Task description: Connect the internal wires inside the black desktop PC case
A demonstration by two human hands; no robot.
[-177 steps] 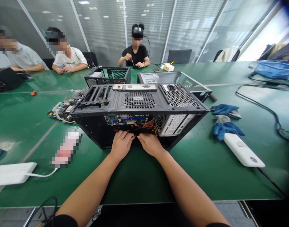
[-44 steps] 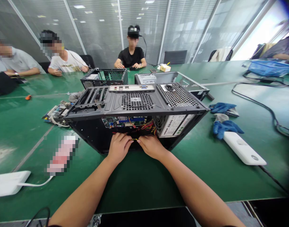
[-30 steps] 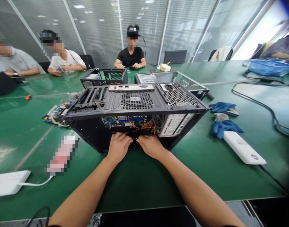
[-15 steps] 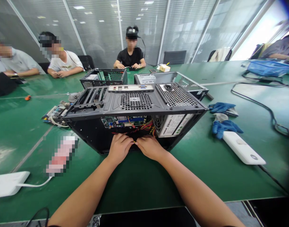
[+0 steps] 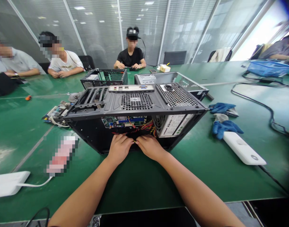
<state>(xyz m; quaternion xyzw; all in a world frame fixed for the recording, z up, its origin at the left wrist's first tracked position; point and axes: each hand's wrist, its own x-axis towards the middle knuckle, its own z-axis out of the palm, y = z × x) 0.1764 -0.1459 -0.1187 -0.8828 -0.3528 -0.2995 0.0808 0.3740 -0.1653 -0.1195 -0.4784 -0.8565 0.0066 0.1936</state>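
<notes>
A black computer case (image 5: 111, 110) lies with its rear panel up and its open side towards me. Inside show a green motherboard (image 5: 109, 122), a power supply (image 5: 174, 125) with a white label, and a bundle of red and yellow wires (image 5: 148, 126). At the case's lower open edge, my left hand (image 5: 120, 147) and my right hand (image 5: 150, 147) meet almost fingertip to fingertip. Both are closed in a pinch on a thin yellow-and-black cable (image 5: 134, 141), of which only a short piece shows between them. The rest of it is hidden by my fingers.
Two more cases, a black one (image 5: 104, 77) and a grey one (image 5: 172, 77), stand behind. Loose circuit boards (image 5: 57, 113) lie left. Blue gloves (image 5: 226, 126), a white power bank (image 5: 243, 148) and a blue basket (image 5: 269, 67) are right. Several people sit around the green table (image 5: 144, 189).
Hardly anything differs. My fingertips shift very slightly around the cable, and a little more of its yellow shows between them. The case stays in place.
</notes>
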